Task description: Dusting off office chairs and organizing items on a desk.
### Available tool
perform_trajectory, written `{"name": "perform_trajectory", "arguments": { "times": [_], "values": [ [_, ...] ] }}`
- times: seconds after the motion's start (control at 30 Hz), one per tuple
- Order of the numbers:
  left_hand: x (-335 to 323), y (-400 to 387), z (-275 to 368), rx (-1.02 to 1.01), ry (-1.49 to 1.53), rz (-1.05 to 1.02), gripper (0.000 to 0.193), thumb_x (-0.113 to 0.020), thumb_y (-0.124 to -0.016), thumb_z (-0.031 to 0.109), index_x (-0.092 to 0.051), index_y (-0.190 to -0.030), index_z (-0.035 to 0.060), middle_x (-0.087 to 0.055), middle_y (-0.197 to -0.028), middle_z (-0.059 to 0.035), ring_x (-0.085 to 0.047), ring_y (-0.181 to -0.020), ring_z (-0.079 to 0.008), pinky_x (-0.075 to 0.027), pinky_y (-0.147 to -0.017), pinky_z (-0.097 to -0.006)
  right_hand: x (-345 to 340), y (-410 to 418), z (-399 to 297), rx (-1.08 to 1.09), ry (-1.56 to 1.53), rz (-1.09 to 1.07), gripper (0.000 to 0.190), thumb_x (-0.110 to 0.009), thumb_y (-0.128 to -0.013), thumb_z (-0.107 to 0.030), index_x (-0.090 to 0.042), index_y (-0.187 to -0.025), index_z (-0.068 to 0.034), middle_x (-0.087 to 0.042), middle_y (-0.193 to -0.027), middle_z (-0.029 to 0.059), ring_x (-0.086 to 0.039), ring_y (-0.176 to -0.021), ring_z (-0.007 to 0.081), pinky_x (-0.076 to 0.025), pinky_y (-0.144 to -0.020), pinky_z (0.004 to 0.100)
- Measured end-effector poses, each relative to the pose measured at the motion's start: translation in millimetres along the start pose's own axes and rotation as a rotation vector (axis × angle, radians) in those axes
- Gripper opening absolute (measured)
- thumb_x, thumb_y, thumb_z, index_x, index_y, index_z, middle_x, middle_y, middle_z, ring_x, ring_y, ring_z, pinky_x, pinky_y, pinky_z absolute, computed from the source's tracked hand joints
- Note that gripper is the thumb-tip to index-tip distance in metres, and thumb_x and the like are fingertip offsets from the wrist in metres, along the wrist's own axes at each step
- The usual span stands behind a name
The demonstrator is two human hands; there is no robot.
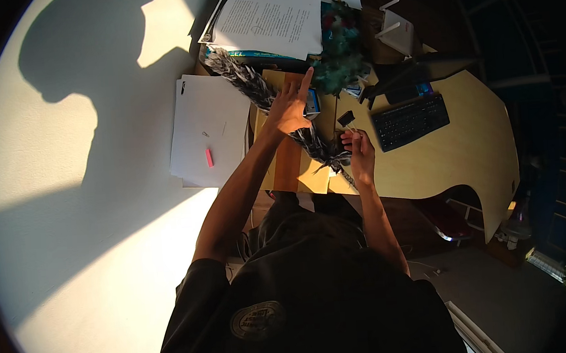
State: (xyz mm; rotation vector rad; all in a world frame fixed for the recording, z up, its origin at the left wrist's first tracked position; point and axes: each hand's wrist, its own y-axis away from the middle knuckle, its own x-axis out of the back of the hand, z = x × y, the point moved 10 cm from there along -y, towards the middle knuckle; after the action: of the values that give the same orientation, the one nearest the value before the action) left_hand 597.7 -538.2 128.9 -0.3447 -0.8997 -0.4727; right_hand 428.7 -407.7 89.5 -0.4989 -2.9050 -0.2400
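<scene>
My left hand (288,108) is spread over a grey feather duster (241,76), its fingers apart; whether the palm touches the feathers cannot be told. Beside its fingers is a small blue-and-white box (312,101), partly hidden. In my right hand (360,149) a black binder clip (346,119) is pinched by its wire handles, above the desk and left of the keyboard. The lower end of the duster runs past my right hand to the desk's front edge. Paper sheets (209,112) lie to the left, bearing a pink stick-like piece (209,158) and a paper clip (205,134).
Printed papers (272,24) are stacked at the back, next to green artificial foliage (340,49). A white router (397,33) stands at the back right. Right of my hands are a black keyboard (411,122) and a monitor (433,70). A wall borders the left side.
</scene>
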Motion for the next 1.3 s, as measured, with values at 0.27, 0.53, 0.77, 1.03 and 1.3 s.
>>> {"name": "perform_trajectory", "arguments": {
  "times": [0.27,0.53,0.77,1.03,1.3],
  "values": [
    [-12.5,-10.2,-20.3,0.138,0.02,0.12,0.134,-0.09,-0.05,0.022,-0.004,-0.152,0.0063,-0.047,-0.129,-0.0247,-0.047,-0.114,-0.0452,-0.042,-0.099,-0.0476,-12.0,-25.3,5.0,-0.094,-0.073,-0.126,0.032,-0.041,-0.105,-0.027,-0.06,-0.105,-0.002,-0.061,-0.085,0.0029,-0.055,-0.077,0.0096,-0.047,-0.073,0.0252],
    [14.5,20.9,-26.2,0.231,0.029,0.266,0.128,-0.089,-0.055,0.031,-0.01,-0.153,0.0077,-0.046,-0.131,-0.0206,-0.045,-0.119,-0.0416,-0.036,-0.103,-0.0475,-81.4,-56.1,2.7,-0.345,-0.298,-0.364,0.035,-0.047,-0.102,-0.034,-0.063,-0.108,-0.004,-0.057,-0.079,-0.0021,-0.053,-0.066,0.0067,-0.046,-0.059,0.023],
    [74.6,148.2,-91.4,0.614,-0.085,0.443,0.066,-0.079,-0.074,0.021,-0.048,-0.131,0.0098,-0.043,-0.128,-0.0198,-0.042,-0.119,-0.0367,-0.034,-0.099,-0.0505,-92.9,-68.1,14.3,-0.44,0.071,-0.409,0.041,-0.054,-0.097,-0.044,-0.066,-0.094,-0.006,-0.057,-0.067,-0.0033,-0.049,-0.05,0.0048,-0.033,-0.041,0.0203],
    [61.5,247.4,-173.8,0.852,0.124,0.437,0.029,-0.071,-0.081,0.015,-0.058,-0.103,0.0015,-0.062,-0.091,-0.0212,-0.061,-0.085,-0.0382,-0.049,-0.074,-0.0452,-82.3,-82.9,-35.8,0.219,0.632,-0.172,0.045,-0.056,-0.094,-0.047,-0.063,-0.088,-0.003,-0.063,-0.069,0.0109,-0.06,-0.054,0.0219,-0.042,-0.048,0.0337],
    [52.0,226.8,-142.4,0.603,0.228,0.428,0.019,-0.068,-0.084,0.008,-0.06,-0.1,0.0022,-0.063,-0.087,-0.0126,-0.062,-0.076,-0.0227,-0.05,-0.068,-0.0337,-177.3,27.7,-30.9,0.284,1.024,-0.506,0.035,-0.062,-0.09,-0.04,-0.061,-0.087,-0.005,-0.069,-0.077,0.0132,-0.068,-0.074,0.0339,-0.053,-0.063,0.0432]
  ]
}}
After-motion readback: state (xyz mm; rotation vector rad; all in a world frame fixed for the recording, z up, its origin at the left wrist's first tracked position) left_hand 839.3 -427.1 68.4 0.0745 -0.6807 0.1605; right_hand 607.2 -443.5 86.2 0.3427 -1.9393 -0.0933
